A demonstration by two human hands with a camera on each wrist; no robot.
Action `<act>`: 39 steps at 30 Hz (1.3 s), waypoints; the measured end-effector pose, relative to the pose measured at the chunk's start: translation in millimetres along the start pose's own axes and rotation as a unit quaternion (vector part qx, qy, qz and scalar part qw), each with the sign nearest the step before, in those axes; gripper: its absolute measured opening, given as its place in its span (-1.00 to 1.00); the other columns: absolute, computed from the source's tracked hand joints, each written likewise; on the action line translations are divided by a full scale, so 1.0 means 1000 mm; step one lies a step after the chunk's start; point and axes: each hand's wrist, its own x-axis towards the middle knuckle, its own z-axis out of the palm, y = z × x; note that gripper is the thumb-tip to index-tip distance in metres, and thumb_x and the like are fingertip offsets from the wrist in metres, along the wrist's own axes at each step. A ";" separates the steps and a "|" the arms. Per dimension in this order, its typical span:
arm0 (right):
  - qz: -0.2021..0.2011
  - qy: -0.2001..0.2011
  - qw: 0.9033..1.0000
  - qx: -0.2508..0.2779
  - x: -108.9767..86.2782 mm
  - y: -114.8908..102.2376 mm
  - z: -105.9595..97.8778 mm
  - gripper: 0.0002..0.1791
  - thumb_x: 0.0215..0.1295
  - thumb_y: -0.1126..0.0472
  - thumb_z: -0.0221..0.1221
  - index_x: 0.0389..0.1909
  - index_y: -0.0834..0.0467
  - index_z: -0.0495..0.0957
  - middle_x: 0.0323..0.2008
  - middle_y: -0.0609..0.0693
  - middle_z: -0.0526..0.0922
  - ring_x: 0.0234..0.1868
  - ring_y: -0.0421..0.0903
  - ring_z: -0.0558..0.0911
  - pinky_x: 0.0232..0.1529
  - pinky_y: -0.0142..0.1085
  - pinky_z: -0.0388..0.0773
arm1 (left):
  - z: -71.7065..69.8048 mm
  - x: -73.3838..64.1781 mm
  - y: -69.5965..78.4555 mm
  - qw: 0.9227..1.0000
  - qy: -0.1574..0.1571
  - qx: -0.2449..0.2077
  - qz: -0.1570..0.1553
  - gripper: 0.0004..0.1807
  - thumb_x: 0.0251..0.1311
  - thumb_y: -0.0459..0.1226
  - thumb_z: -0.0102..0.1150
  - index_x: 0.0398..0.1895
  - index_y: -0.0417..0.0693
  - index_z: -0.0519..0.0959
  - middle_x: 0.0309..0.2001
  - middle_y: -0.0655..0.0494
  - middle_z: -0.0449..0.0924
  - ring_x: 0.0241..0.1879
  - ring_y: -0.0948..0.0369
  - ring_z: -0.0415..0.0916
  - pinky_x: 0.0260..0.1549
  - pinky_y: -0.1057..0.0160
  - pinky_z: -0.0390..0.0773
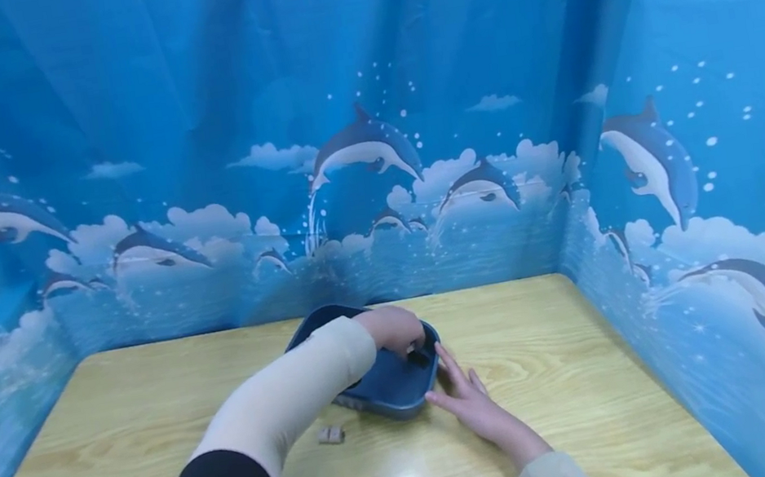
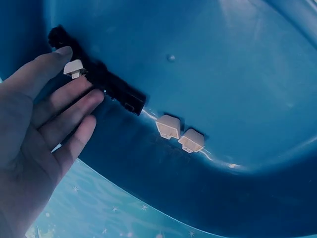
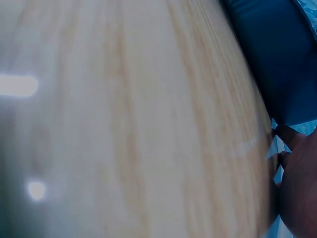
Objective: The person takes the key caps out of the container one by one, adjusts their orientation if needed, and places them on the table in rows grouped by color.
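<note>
A dark blue plastic bin (image 1: pixel 392 381) stands on the table. My left hand (image 1: pixel 393 327) reaches down into it. In the left wrist view, the left hand (image 2: pixel 44 104) pinches a small whitish keycap (image 2: pixel 74 68) between thumb and forefinger, the other fingers loosely bent. Right behind those fingertips a black, elongated part (image 2: pixel 111 84) lies along the bin's inner edge. Two beige keycaps (image 2: pixel 168 126) lie side by side past its end. My right hand (image 1: pixel 474 406) rests fingers spread at the bin's right outer wall; the right wrist view catches it only partly, at the edge.
On the wooden table (image 1: pixel 559 377), small beige pieces (image 1: pixel 330 435) lie just in front of the bin. A blue curtain (image 1: pixel 203 133) with dolphins hangs behind the table and along its sides. My left forearm crosses over the bin's near left side.
</note>
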 end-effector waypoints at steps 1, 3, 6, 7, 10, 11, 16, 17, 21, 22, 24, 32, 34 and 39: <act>-0.001 0.000 1.000 -0.001 0.000 0.000 0.001 -0.08 0.37 -0.18 0.11 0.53 -0.34 -0.30 0.47 0.10 0.12 0.44 0.34 -0.47 0.28 0.35 -0.51 | 0.000 -0.001 0.000 1.000 -0.001 0.005 0.004 -0.81 0.25 -0.27 0.28 -0.10 0.16 0.69 -0.24 0.32 0.61 -0.28 0.32 0.50 -0.25 0.26 0.54; -0.001 -0.001 1.000 0.001 0.000 -0.001 0.001 -0.08 0.37 -0.17 0.11 0.53 -0.36 -0.29 0.47 0.08 0.11 0.44 0.34 -0.47 0.27 0.36 -0.51 | 0.001 -0.002 0.000 1.000 -0.001 0.004 0.004 -0.81 0.25 -0.30 0.27 -0.11 0.16 0.69 -0.23 0.31 0.62 -0.27 0.32 0.51 -0.25 0.26 0.54; 0.002 -0.002 1.000 0.003 0.000 -0.002 0.003 -0.09 0.36 -0.18 0.11 0.52 -0.39 -0.29 0.47 0.08 0.11 0.44 0.35 -0.47 0.25 0.39 -0.50 | 0.002 -0.005 0.000 1.000 -0.002 -0.002 0.004 -0.80 0.25 -0.35 0.26 -0.15 0.15 0.69 -0.25 0.30 0.62 -0.29 0.32 0.51 -0.28 0.28 0.54; 0.004 -0.002 1.000 0.003 0.000 -0.003 0.004 -0.09 0.36 -0.18 0.11 0.52 -0.39 -0.28 0.48 0.08 0.10 0.44 0.35 -0.46 0.25 0.40 -0.49 | 0.002 -0.006 0.000 1.000 -0.002 -0.007 0.005 -0.80 0.24 -0.36 0.27 -0.17 0.14 0.69 -0.27 0.31 0.62 -0.30 0.32 0.51 -0.30 0.28 0.55; 0.006 -0.003 1.000 0.002 0.000 -0.004 0.005 -0.09 0.36 -0.19 0.11 0.52 -0.39 -0.28 0.48 0.08 0.10 0.44 0.37 -0.46 0.23 0.42 -0.48 | 0.001 -0.009 -0.001 1.000 0.000 -0.021 0.009 -0.81 0.21 -0.37 0.31 -0.20 0.13 0.68 -0.31 0.32 0.59 -0.32 0.32 0.51 -0.34 0.29 0.55; 0.005 -0.005 1.000 0.000 0.000 -0.004 0.006 -0.09 0.36 -0.18 0.11 0.52 -0.38 -0.28 0.48 0.09 0.10 0.44 0.36 -0.46 0.24 0.41 -0.48 | 0.001 -0.009 -0.002 1.000 0.004 -0.021 0.012 -0.82 0.19 -0.35 0.33 -0.21 0.14 0.67 -0.32 0.33 0.58 -0.33 0.32 0.50 -0.34 0.30 0.54; -0.001 -0.008 1.000 -0.004 0.001 -0.003 0.005 -0.08 0.37 -0.18 0.10 0.52 -0.37 -0.32 0.47 0.10 0.11 0.45 0.33 -0.47 0.28 0.36 -0.51 | 0.000 -0.012 -0.007 0.999 0.033 -0.024 0.014 -0.81 0.11 -0.25 0.41 -0.26 0.21 0.62 -0.34 0.38 0.53 -0.34 0.33 0.48 -0.35 0.30 0.53; -0.004 -0.008 1.000 -0.005 0.001 -0.003 0.004 -0.08 0.37 -0.18 0.10 0.53 -0.36 -0.32 0.46 0.10 0.12 0.45 0.32 -0.47 0.29 0.33 -0.52 | 0.001 -0.013 -0.008 0.999 0.041 -0.022 0.015 -0.82 0.12 -0.24 0.41 -0.26 0.22 0.61 -0.35 0.38 0.53 -0.34 0.33 0.48 -0.35 0.29 0.53; -0.014 -0.008 1.000 -0.009 0.001 -0.002 0.002 -0.07 0.39 -0.15 0.10 0.54 -0.28 -0.32 0.45 0.13 0.14 0.46 0.29 -0.43 0.34 0.24 -0.53 | 0.003 -0.017 -0.011 0.997 0.068 -0.020 0.022 -0.87 0.20 -0.25 0.34 -0.24 0.18 0.62 -0.34 0.36 0.54 -0.35 0.34 0.48 -0.35 0.30 0.53; -0.016 -0.006 1.000 -0.010 0.001 -0.002 0.002 -0.07 0.39 -0.15 0.10 0.54 -0.27 -0.32 0.45 0.13 0.15 0.47 0.29 -0.43 0.34 0.23 -0.54 | 0.004 -0.019 -0.012 0.997 0.073 -0.017 0.025 -0.89 0.21 -0.24 0.32 -0.22 0.16 0.63 -0.33 0.35 0.55 -0.35 0.34 0.48 -0.33 0.31 0.53; -0.016 -0.004 1.000 -0.010 0.000 -0.002 0.001 -0.08 0.39 -0.16 0.09 0.55 -0.26 -0.31 0.44 0.14 0.15 0.46 0.30 -0.42 0.33 0.24 -0.54 | 0.006 -0.023 -0.012 0.996 0.082 -0.012 0.031 -0.88 0.24 -0.22 0.29 -0.18 0.12 0.66 -0.31 0.34 0.58 -0.33 0.35 0.49 -0.30 0.33 0.54; -0.011 -0.001 1.000 -0.011 -0.001 -0.001 0.001 -0.06 0.35 -0.24 0.09 0.54 -0.30 -0.31 0.45 0.12 0.12 0.45 0.33 -0.42 0.31 0.29 -0.53 | 0.014 -0.049 -0.019 0.987 0.121 -0.096 0.039 -0.81 0.26 -0.26 0.24 -0.09 0.00 0.70 -0.30 0.30 0.65 -0.36 0.39 0.53 -0.27 0.34 0.55; -0.009 0.001 1.000 -0.011 0.000 -0.001 0.001 -0.06 0.34 -0.26 0.08 0.54 -0.31 -0.31 0.46 0.11 0.12 0.45 0.33 -0.43 0.30 0.30 -0.53 | 0.016 -0.056 -0.020 0.982 0.131 -0.132 0.041 -0.80 0.26 -0.28 0.23 -0.08 -0.02 0.70 -0.31 0.29 0.65 -0.36 0.39 0.53 -0.27 0.34 0.55; -0.009 -0.002 1.000 -0.013 0.002 0.000 0.002 -0.06 0.34 -0.27 0.07 0.53 -0.32 -0.32 0.46 0.11 0.12 0.46 0.30 -0.41 0.33 0.25 -0.54 | 0.028 -0.073 -0.017 0.956 0.165 -0.235 0.053 -0.80 0.24 -0.34 0.20 -0.10 -0.05 0.69 -0.37 0.32 0.60 -0.39 0.35 0.50 -0.34 0.35 0.54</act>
